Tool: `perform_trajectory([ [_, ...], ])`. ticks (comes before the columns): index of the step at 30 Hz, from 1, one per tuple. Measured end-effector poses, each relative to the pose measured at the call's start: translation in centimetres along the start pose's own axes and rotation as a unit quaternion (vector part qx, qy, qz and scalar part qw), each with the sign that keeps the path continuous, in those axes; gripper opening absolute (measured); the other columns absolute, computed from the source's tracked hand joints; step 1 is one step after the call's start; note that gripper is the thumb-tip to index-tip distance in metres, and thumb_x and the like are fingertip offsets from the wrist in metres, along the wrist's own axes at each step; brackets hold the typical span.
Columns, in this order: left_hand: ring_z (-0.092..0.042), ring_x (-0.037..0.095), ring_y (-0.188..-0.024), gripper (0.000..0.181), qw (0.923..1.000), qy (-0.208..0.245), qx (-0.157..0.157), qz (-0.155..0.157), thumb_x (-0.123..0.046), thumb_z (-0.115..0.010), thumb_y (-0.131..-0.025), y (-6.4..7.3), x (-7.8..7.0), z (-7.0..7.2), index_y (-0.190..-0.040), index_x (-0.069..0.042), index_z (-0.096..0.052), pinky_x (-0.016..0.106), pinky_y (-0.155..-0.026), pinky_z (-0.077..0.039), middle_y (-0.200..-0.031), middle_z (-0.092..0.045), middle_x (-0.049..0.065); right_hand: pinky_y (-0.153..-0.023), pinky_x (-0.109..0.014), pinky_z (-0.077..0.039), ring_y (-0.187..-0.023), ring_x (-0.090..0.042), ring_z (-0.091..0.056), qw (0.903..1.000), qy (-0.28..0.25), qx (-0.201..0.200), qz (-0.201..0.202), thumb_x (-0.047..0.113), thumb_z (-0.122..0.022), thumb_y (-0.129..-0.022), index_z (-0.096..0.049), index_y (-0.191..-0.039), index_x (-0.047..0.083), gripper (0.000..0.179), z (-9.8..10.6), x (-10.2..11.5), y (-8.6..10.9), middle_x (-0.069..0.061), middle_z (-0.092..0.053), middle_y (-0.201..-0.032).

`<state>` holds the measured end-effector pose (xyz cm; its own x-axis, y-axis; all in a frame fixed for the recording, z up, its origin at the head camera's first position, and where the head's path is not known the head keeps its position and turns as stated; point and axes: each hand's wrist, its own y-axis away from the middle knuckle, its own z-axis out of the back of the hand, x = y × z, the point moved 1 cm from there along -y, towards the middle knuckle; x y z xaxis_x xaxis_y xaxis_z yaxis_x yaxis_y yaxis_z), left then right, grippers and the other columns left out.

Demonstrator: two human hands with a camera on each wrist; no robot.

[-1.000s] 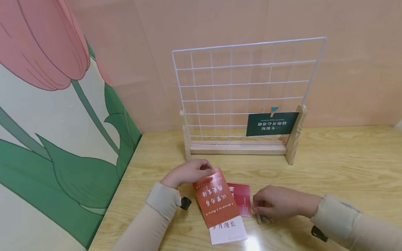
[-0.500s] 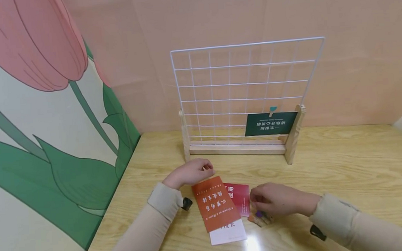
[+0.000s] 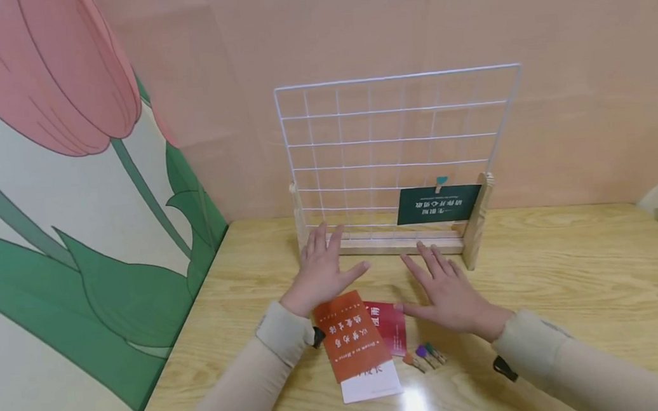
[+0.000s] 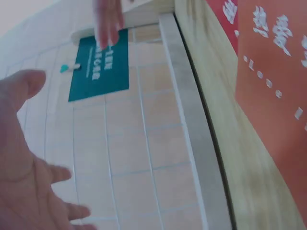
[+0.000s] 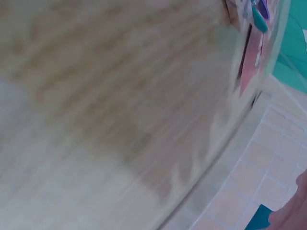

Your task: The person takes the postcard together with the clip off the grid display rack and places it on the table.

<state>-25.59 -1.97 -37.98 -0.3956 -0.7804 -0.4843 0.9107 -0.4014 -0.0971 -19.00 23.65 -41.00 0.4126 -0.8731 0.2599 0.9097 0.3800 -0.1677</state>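
Fingers spread, my left hand (image 3: 321,271) hovers just beyond the orange-red card (image 3: 354,337) and holds nothing. My right hand (image 3: 448,292), also spread and holding nothing, is over the table beside the crimson card (image 3: 390,328); its thumb overlaps that card's edge in the head view. The orange-red card partly covers the crimson card and a white card (image 3: 371,384). Several small clothespins (image 3: 425,357) with coloured tops lie right of the cards. A dark green card (image 3: 439,205) hangs on the white wire grid (image 3: 384,140), pinned by a clothespin with a teal heart (image 3: 441,182).
The grid stands upright in a wooden base (image 3: 395,245) at the back of the wood-grain table (image 3: 569,278). Behind it is a pink backdrop (image 3: 351,25). A wall painted with a tulip (image 3: 67,71) borders the table on the left.
The left hand has let go of the orange-red card. The right hand has left the clothespins. Both have moved toward the grid with fingers spreading out.
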Motion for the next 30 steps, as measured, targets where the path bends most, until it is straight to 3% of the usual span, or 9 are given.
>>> perform_trajectory([
  [3,0.004,0.041,-0.156,0.098,0.9993,-0.026,-0.026,0.003,-0.069,-0.057,-0.095,-0.2,-1.0,-0.1,-0.167,-0.016,-0.016,0.065,-0.12,-0.006,-0.171,0.001,0.02,-0.11,-0.079,-0.016,-0.149,-0.058,-0.008,0.9996,0.017,-0.014,-0.018,0.062,-0.063,-0.094,-0.026,-0.164,0.01,0.095,0.5,-0.3,-0.5,-0.029,-0.006,-0.168],
  [11,0.007,0.037,-0.157,0.099,0.9979,-0.064,-0.004,0.005,-0.075,-0.051,-0.094,-1.2,-2.9,-0.9,-0.168,-0.02,-0.012,0.064,-0.121,-0.004,-0.172,0.003,0.016,-0.112,-0.078,-0.01,-0.151,-0.057,0.001,0.9984,0.031,-0.016,-0.046,0.066,-0.061,-0.094,-0.022,-0.165,0.011,0.098,3.2,-1.1,-2.6,-0.03,0.003,-0.168],
  [16,0.005,0.036,-0.157,0.098,0.9976,-0.067,-0.009,-0.016,-0.075,-0.05,-0.094,-2.2,-4.2,-1.1,-0.168,-0.022,-0.012,0.063,-0.121,-0.005,-0.172,0.0,0.016,-0.112,-0.079,-0.007,-0.15,-0.057,0.005,0.9973,0.032,-0.021,-0.063,0.065,-0.062,-0.094,-0.018,-0.166,0.012,0.1,6.0,-1.6,-3.7,-0.027,0.009,-0.168],
  [20,0.006,0.035,-0.157,0.098,0.9964,-0.08,-0.002,-0.027,-0.077,-0.048,-0.095,-2.9,-5.1,-1.6,-0.168,-0.024,-0.01,0.062,-0.121,-0.005,-0.172,0.0,0.015,-0.111,-0.08,-0.006,-0.149,-0.06,0.005,0.9965,0.029,-0.026,-0.074,0.061,-0.064,-0.095,-0.015,-0.166,0.011,0.099,7.5,-2.3,-4.2,-0.028,0.009,-0.168],
  [30,-0.004,0.037,-0.157,0.094,0.9956,-0.072,-0.002,-0.06,-0.075,-0.048,-0.096,-4.3,-6.6,-2.6,-0.167,-0.021,-0.018,0.064,-0.12,-0.013,-0.171,-0.007,0.016,-0.108,-0.081,-0.015,-0.146,-0.063,-0.008,0.9946,0.032,-0.061,-0.078,0.056,-0.067,-0.094,-0.014,-0.166,0.01,0.101,8.7,-3.7,-4.5,-0.031,-0.004,-0.167],
])
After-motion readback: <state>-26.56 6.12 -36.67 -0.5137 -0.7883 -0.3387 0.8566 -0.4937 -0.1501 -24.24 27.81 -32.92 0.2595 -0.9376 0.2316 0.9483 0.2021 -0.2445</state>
